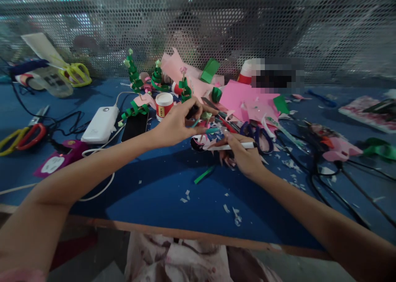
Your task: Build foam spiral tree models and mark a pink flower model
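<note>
My left hand is closed, with a thin blue-green strip at its fingertips and a dark item, not clear in kind, partly hidden by the fingers. A small pale green paper piece shows beside those fingers. My right hand grips a white marker lying sideways across the fingers. The two hands almost meet over the blue table. Just below the left fingertips is a round black-and-white item. A loose green paper strip lies on the tabletop nearer me.
Green spiral paper trees, a red-and-white tub and pink paper stand or lie behind my hands. Purple-handled scissors lie right. Leftward are a white power bank, a phone, scissors and cables. Paper scraps are scattered about.
</note>
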Tool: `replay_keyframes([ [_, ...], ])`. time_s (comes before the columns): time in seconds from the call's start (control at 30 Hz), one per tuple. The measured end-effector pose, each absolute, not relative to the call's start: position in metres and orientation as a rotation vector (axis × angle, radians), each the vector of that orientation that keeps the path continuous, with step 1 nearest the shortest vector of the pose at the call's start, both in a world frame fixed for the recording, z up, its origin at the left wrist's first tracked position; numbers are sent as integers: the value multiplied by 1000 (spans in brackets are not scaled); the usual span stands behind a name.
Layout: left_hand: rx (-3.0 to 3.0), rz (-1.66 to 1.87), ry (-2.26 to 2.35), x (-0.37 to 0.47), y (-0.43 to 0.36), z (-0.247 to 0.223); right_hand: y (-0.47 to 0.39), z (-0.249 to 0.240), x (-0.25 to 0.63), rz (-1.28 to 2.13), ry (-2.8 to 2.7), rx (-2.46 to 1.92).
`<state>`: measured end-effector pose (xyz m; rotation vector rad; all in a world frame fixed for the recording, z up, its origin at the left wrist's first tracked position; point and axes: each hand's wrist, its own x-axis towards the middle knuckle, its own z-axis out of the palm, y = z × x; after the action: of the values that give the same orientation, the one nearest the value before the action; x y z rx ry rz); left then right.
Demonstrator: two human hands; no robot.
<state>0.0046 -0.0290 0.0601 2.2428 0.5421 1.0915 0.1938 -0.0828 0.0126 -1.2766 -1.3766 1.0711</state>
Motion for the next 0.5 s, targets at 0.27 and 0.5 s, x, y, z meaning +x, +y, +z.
replay_keyframes([
  [0.27, 2279, 1220, 650, 3, -30, 62, -87, 14, 191, 1077, -1419, -1228],
  [0.5, 2277, 1229, 691, 3, -28, 62, -87, 14, 192, 1047, -1261, -1201],
])
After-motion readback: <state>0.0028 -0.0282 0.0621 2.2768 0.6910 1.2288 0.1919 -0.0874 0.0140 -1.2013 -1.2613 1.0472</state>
